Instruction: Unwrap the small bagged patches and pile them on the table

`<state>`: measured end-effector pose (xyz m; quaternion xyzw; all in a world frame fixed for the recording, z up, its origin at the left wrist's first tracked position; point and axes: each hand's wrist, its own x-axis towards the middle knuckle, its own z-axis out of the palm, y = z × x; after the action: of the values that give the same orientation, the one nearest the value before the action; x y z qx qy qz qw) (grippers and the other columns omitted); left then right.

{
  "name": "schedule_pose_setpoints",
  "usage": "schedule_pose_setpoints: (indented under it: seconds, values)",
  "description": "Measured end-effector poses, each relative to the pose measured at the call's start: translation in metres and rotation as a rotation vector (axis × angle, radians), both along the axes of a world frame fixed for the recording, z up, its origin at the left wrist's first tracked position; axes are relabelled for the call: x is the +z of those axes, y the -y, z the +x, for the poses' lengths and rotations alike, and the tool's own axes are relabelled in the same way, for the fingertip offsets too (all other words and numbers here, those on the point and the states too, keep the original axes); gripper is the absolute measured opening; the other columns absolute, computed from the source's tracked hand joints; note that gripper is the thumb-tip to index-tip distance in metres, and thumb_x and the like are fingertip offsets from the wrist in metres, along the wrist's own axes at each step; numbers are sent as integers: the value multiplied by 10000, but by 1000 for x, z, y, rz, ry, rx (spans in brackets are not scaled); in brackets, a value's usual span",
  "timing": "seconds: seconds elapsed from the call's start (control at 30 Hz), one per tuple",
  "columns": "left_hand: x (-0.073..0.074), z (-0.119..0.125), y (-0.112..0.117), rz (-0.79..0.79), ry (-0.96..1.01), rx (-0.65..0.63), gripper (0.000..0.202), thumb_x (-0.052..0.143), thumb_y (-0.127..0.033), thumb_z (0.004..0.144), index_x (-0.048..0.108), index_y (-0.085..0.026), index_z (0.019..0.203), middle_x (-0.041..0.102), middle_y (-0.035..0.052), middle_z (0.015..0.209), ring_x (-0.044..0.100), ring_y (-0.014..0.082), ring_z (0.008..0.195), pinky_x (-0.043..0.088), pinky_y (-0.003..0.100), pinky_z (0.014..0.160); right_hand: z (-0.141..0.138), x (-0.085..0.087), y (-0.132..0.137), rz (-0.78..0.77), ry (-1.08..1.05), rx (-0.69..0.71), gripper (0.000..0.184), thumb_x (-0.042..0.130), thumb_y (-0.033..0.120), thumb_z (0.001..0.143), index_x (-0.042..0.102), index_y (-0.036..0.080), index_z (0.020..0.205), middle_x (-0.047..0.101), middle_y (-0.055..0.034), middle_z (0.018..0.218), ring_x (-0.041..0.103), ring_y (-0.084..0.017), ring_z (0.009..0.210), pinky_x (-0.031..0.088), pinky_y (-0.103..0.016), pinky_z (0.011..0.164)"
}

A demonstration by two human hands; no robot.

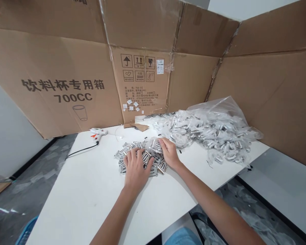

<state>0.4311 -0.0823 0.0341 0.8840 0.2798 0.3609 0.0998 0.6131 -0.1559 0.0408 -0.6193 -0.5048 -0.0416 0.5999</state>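
The right hand's fingertips sit close together on a small clear plastic packet, which lies at their ten o'clock, its long axis too crumpled to judge, and nearer the right hand than the left. The left hand's fingers are spread apart, pressing on a loose pile of black-and-white patterned tags. At one o'clock, a clear plastic bag holds a heap of packets. At ten o'clock, a hot glue gun lies on the white table, before a tall opened cardboard carton.
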Motion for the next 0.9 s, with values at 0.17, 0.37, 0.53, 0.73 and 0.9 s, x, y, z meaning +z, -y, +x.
schedule_pose_setpoints:
  seconds: [0.17, 0.37, 0.53, 0.73, 0.9]
  values:
    - [4, -2, 2, 22, 28, -38, 403, 585, -500, 1026, 555, -239, 1332, 632, 145, 1330, 553, 371, 1260, 391, 547, 1062, -8, -7, -4, -54, -218, 102, 410, 517, 559, 1066, 739, 216, 1029, 730, -21, 894, 649, -212, 822, 490, -312, 764]
    - [5, -2, 2, 24, 23, -101, 232, 550, -400, 1055, 594, -249, 1225, 720, 107, 1171, 605, 340, 1184, 374, 517, 1053, -17, -8, -4, -63, -184, 110, 337, 499, 519, 1079, 682, 237, 1062, 693, -9, 853, 630, -196, 772, 496, -314, 740]
    - [8, -1, 1, 20, 42, -104, 136, 490, -333, 1079, 590, -252, 1034, 731, 60, 997, 649, 294, 1050, 356, 508, 1062, -23, 0, 1, 1, -35, 41, 250, 540, 455, 1070, 677, 246, 1056, 667, -68, 1070, 633, -222, 996, 521, -352, 875]
    - [6, -1, -3, -65, 90, -12, 180, 450, -360, 1087, 552, -249, 988, 706, 67, 973, 644, 297, 988, 391, 488, 985, -21, 6, 6, -104, 4, 254, 213, 618, 434, 1041, 735, 257, 1036, 714, -51, 997, 665, -222, 926, 538, -362, 843]
    - [3, 1, -1, -91, 123, 8, 254, 497, -441, 1072, 532, -227, 1206, 700, 118, 1157, 626, 335, 1145, 389, 513, 1017, -20, 6, 5, -65, 34, 186, 252, 624, 415, 1046, 728, 248, 890, 696, -27, 868, 648, -208, 832, 515, -353, 797]
